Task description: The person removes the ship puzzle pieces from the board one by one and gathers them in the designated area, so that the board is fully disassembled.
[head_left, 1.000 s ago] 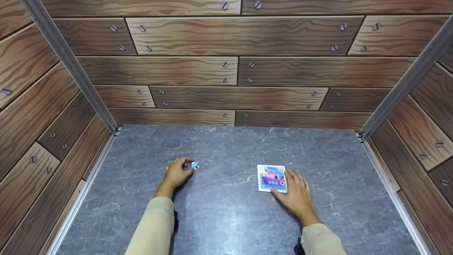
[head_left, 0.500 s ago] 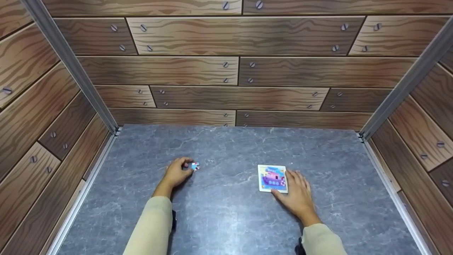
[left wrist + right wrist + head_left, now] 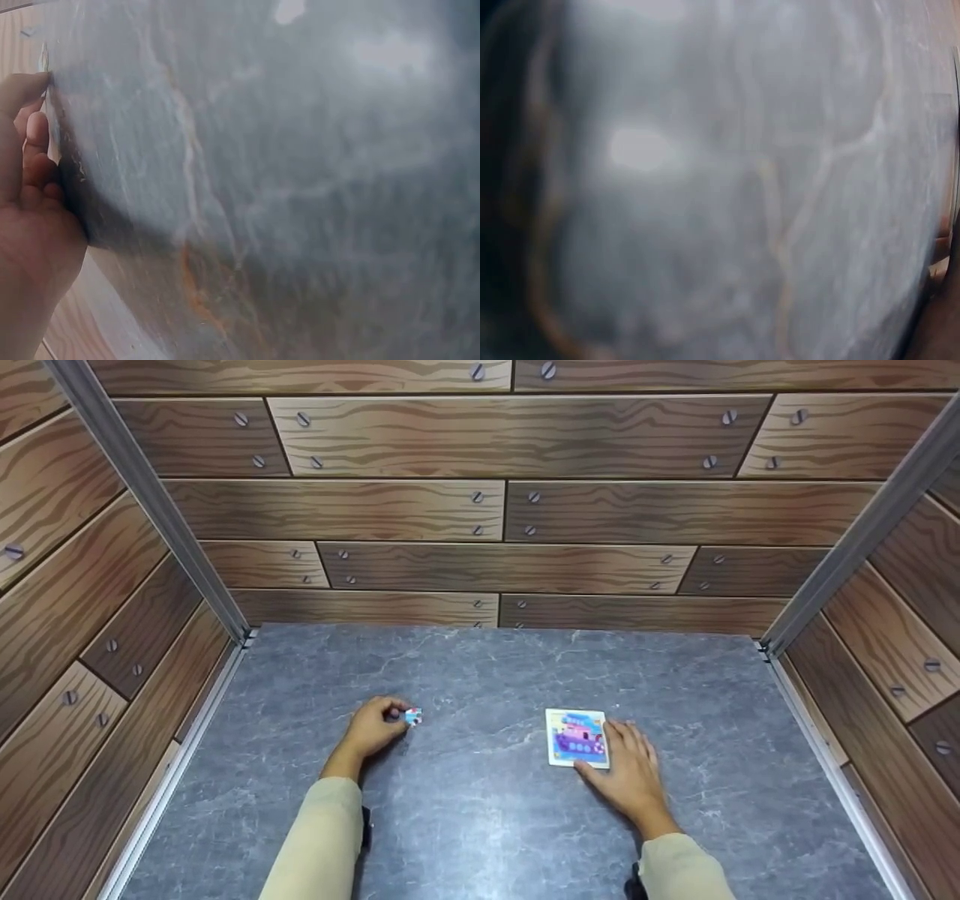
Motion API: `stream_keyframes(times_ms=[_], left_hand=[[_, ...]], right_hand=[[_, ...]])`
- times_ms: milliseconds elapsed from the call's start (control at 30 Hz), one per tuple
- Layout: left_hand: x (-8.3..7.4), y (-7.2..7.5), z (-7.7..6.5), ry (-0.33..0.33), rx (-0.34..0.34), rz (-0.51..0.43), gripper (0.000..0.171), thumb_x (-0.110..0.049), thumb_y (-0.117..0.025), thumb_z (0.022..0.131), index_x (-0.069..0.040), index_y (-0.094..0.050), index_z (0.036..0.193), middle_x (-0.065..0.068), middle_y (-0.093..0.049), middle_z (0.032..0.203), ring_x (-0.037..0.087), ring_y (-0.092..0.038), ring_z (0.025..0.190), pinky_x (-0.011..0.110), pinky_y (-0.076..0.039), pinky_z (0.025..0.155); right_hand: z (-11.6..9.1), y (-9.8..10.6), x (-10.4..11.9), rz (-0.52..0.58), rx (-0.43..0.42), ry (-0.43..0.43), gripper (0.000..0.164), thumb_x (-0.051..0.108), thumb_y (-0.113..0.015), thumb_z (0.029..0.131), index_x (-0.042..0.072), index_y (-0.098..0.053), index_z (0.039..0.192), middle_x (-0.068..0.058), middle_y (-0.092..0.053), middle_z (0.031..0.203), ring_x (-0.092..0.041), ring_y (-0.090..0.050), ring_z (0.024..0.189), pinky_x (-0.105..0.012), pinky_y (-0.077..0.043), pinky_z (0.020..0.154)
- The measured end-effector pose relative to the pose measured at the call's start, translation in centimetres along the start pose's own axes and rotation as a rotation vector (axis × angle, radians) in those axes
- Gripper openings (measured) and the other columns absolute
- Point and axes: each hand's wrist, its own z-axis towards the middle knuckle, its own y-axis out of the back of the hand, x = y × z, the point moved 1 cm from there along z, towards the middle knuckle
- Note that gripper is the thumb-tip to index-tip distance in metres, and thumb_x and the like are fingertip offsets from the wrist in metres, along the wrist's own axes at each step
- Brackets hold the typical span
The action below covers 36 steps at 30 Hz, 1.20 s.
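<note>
In the head view, my left hand point(image 3: 373, 729) pinches a small jigsaw puzzle piece point(image 3: 413, 716), blue and white with a touch of red, between thumb and index finger. The left wrist view has this hand point(image 3: 34, 195) at its left edge, with the piece seen only as a thin sliver at the fingertips. Farther right on the table lies a square, pale-rimmed puzzle point(image 3: 577, 738) with a pink and purple ship picture. My right hand point(image 3: 630, 772) rests at its right side, fingers extended along the edge and thumb touching the lower right corner.
The grey marbled tabletop point(image 3: 480, 675) is bordered by wood-print walls point(image 3: 405, 510) at the back and sides. Metal posts point(image 3: 150, 495) stand at the back corners, and a metal rail point(image 3: 180, 765) runs along the left edge.
My left hand has shifted slightly toward me, and the puzzle piece has turned a little in its fingertips. My right hand and the ship puzzle stay where they were.
</note>
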Motion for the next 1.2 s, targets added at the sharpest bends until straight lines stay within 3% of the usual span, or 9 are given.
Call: stream_keyframes(times_ms=[267,500,667,1200], left_hand=[[0.24,-0.09,0.07,-0.019,0.001,0.002,0.022,-0.019,-0.083,0.087,-0.016,-0.081,0.109,0.003,-0.072,0.104,0.02,-0.064,0.099,0.039,-0.048,0.095],[-0.06,-0.12,-0.09,-0.026,-0.015,0.004,0.022,-0.021,-0.084,0.088,-0.016,-0.081,0.109,0.005,-0.073,0.105,0.025,-0.066,0.104,0.052,-0.038,0.103],[-0.16,-0.24,-0.23,-0.032,-0.025,0.012,0.024,-0.022,-0.085,0.087,-0.018,-0.082,0.11,0.004,-0.076,0.106,0.027,-0.067,0.107,0.053,-0.037,0.102],[0.0,-0.27,-0.13,0.012,0.018,-0.009,0.027,-0.02,-0.082,0.088,-0.022,-0.081,0.115,0.001,-0.074,0.111,0.028,-0.064,0.118,0.069,-0.024,0.122]], right_hand=[[-0.08,-0.08,0.07,-0.002,-0.002,-0.003,0.102,0.066,-0.073,0.093,0.001,-0.041,0.164,-0.022,-0.044,0.168,-0.049,-0.03,0.162,-0.067,-0.017,0.133],[-0.09,-0.2,0.05,0.003,-0.018,0.0,0.1,0.064,-0.075,0.092,0.001,-0.043,0.164,-0.022,-0.045,0.168,-0.049,-0.031,0.161,-0.068,-0.019,0.132],[-0.1,-0.25,0.0,0.003,-0.021,0.003,0.101,0.065,-0.075,0.092,0.002,-0.043,0.164,-0.021,-0.044,0.168,-0.049,-0.031,0.162,-0.068,-0.019,0.132],[0.01,-0.33,-0.16,0.008,0.003,-0.003,0.105,0.068,-0.072,0.092,0.002,-0.039,0.166,-0.021,-0.042,0.17,-0.048,-0.027,0.163,-0.069,-0.017,0.131]])
